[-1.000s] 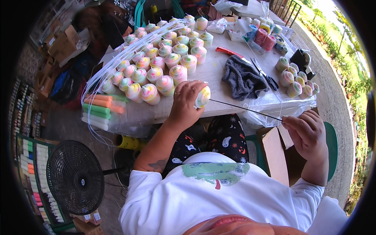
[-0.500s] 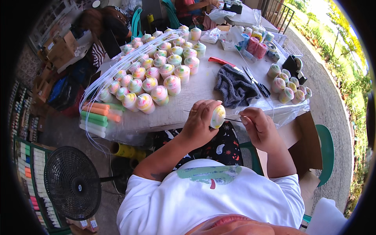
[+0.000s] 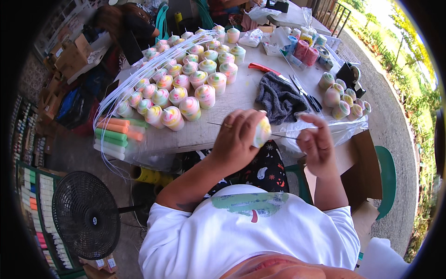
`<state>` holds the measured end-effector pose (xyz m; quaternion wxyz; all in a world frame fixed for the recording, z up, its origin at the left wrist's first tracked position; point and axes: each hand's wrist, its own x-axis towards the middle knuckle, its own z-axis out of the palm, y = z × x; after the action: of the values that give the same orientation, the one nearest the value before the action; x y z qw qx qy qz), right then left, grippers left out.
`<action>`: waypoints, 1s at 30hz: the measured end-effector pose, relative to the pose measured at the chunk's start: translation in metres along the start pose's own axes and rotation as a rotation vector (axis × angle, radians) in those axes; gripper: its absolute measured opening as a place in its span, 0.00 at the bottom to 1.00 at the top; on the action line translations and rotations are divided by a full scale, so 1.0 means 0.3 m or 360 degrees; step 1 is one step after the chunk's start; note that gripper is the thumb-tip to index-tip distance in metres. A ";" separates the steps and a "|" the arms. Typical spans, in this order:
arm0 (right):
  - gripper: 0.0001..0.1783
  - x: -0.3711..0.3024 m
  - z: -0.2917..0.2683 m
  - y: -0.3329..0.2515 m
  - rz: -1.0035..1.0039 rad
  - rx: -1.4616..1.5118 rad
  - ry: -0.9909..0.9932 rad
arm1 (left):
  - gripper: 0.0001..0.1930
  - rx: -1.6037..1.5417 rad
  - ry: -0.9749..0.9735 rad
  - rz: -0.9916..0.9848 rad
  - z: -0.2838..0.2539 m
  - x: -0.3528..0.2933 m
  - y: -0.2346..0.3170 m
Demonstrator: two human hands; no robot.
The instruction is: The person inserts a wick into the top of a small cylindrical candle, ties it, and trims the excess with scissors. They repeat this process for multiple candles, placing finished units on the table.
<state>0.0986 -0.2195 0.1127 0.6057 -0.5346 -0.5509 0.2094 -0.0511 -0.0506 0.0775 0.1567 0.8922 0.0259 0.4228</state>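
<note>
I see the left hand [image 3: 238, 132] clasping a rounded white-and-yellow wax candle [image 3: 263, 132]; a thin dark rod [image 3: 284, 136] points rightward from it to the right hand [image 3: 317, 144], forefinger raised, pinch unclear.

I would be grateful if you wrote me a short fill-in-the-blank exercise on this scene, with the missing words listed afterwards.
1. The person's ____ hand grips a small, pastel-swirled wax candle.
2. A thin, straight dark rod points from the candle toward the person's ____ hand.
3. The long, round sticks bunched on the table's left come in orange, white and ____.
4. The crumpled cloth beside the black-handled metal scissors is ____.

Missing words: left; right; green; grey.
</note>
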 end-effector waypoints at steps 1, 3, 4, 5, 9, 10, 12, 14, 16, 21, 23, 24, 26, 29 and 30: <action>0.18 0.003 -0.057 -0.028 -0.0059 0.0197 0.0306 | 0.37 0.0255 0.0076 -0.0099 -0.041 -0.002 -0.062; 0.17 0.025 -0.103 -0.054 -0.0128 0.0414 0.0288 | 0.36 0.0449 0.0138 -0.0116 -0.062 0.003 -0.080; 0.17 0.030 -0.025 -0.029 0.0060 0.0303 0.0236 | 0.36 0.0208 0.0060 -0.0079 -0.024 0.002 -0.040; 0.18 0.024 0.040 -0.050 0.0200 -0.0055 -0.0030 | 0.36 -0.0032 -0.0020 -0.0043 0.012 -0.008 0.007; 0.17 0.040 -0.301 -0.107 -0.0227 0.0355 0.0604 | 0.34 0.0497 0.0294 -0.0441 -0.152 -0.022 -0.141; 0.18 0.049 -0.389 -0.109 -0.0401 0.0237 0.0727 | 0.33 0.0266 0.0453 -0.0745 -0.174 -0.054 -0.211; 0.17 0.099 -0.434 -0.066 -0.0483 0.0039 0.0928 | 0.29 -0.0623 0.0684 -0.0996 -0.186 -0.081 -0.246; 0.14 0.194 -0.325 0.091 -0.0378 -0.0211 0.0990 | 0.26 -0.1246 0.0674 -0.1073 -0.175 -0.080 -0.227; 0.12 0.269 -0.194 0.286 -0.0285 -0.0355 0.0879 | 0.23 -0.1669 0.0535 -0.1161 -0.123 -0.100 -0.211; 0.14 0.454 -0.065 0.543 0.0102 -0.1169 0.0704 | 0.20 -0.1857 0.0473 -0.1346 0.024 -0.121 -0.257; 0.19 0.553 -0.144 0.579 0.0259 -0.1381 0.0812 | 0.20 -0.1882 0.0480 -0.1351 0.045 -0.109 -0.275; 0.18 0.584 -0.215 0.628 0.0339 -0.1615 0.0891 | 0.20 -0.1907 0.0483 -0.1347 0.068 -0.101 -0.286; 0.18 0.608 -0.286 0.681 0.0646 -0.1905 0.0831 | 0.21 -0.1979 0.0548 -0.1328 0.089 -0.102 -0.292; 0.18 0.634 -0.337 0.733 0.1052 -0.2006 0.0581 | 0.24 -0.1932 0.0465 -0.1359 0.113 -0.129 -0.314; 0.17 0.632 -0.350 0.768 0.1006 -0.2004 0.0592 | 0.26 -0.1858 0.0458 -0.1289 0.116 -0.132 -0.318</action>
<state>0.3272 -0.0251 0.0131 0.1775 -0.9420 -0.2743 -0.0766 -0.0417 0.0241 -0.0013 0.7469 0.5190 0.1449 0.3897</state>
